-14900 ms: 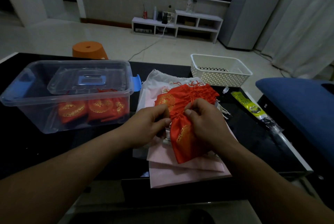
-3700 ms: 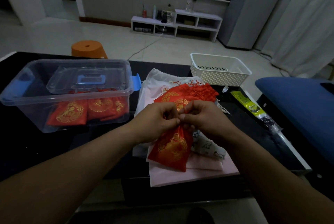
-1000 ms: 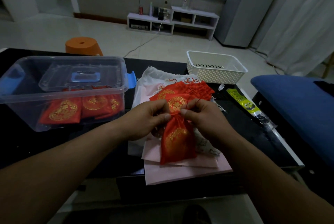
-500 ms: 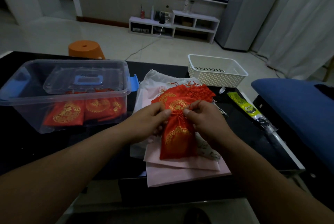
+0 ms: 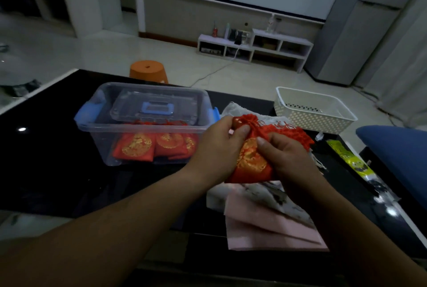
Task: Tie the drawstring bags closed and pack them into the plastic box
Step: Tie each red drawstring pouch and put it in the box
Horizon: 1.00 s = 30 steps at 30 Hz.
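My left hand [image 5: 217, 145] pinches the gathered neck of the red drawstring bag [image 5: 251, 161] while my right hand [image 5: 284, 159] grips its body — steadying it, I judge, for carrying. It's lifted above the pink cloths [image 5: 272, 224], just right of the plastic box [image 5: 147, 124], which already holds tied bags.

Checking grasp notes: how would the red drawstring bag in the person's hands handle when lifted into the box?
Probably floppy: the red drawstring bag creases and bunches where the left hand and right hand pinch it. Likely light, since a pinch alone seems to carry it. Unlikely to roll; the packed bags lie flat in the plastic box.
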Each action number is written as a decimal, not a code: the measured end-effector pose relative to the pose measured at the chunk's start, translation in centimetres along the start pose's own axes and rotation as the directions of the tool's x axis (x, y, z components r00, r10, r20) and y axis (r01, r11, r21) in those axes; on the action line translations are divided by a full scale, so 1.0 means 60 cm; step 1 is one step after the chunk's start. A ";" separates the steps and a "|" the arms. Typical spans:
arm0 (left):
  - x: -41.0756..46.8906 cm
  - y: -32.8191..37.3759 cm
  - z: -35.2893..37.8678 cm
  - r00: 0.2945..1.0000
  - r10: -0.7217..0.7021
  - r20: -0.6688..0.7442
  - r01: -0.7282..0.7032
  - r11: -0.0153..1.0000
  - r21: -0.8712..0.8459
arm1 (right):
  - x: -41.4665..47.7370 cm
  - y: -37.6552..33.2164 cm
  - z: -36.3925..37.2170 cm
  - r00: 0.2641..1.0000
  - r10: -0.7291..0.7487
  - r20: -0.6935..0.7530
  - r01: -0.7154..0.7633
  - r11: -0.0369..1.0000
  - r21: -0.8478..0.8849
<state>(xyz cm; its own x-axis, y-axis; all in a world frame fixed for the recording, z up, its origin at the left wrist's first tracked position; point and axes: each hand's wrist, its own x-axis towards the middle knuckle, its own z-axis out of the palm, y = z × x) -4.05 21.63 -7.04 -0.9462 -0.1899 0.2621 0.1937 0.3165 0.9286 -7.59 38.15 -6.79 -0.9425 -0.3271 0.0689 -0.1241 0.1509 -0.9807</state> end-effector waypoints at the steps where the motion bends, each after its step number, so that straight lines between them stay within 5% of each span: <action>1: 0.002 0.009 -0.018 1.000 -0.022 0.009 0.022 1.000 -0.020 | 0.010 -0.010 0.014 0.999 -0.033 -0.027 0.033 0.999 -0.026; 5: 0.026 0.028 -0.118 0.994 -0.109 0.019 0.109 0.993 -0.045 | 0.070 -0.058 0.085 0.990 -0.128 -0.054 0.120 0.984 -0.131; 9: 0.060 0.013 -0.213 0.983 -0.047 -0.176 0.082 0.977 0.198 | 0.143 -0.096 0.167 0.987 -0.160 -0.001 0.150 0.927 -0.343; 16: 0.105 -0.015 -0.258 0.968 -0.217 -0.123 0.248 0.874 0.417 | 0.227 -0.095 0.215 0.986 -0.164 -0.026 0.090 0.660 -0.746; 20: 0.112 -0.024 -0.257 0.972 -0.200 -0.127 0.236 0.806 0.542 | 0.203 -0.080 0.188 0.959 -0.240 -0.147 0.054 0.671 -0.740; 30: 0.081 0.034 -0.131 0.991 0.118 -0.056 -0.083 0.900 0.429 | 0.089 -0.029 0.082 0.945 -0.262 -0.194 0.083 0.768 -0.635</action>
<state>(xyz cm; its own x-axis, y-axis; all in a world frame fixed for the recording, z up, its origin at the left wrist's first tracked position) -6.23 14.03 -1.81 -0.9007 -0.2029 0.3842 0.1417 0.6988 0.7012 -10.87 31.58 -5.62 -0.9186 -0.1674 0.3581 -0.3703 0.6812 -0.6315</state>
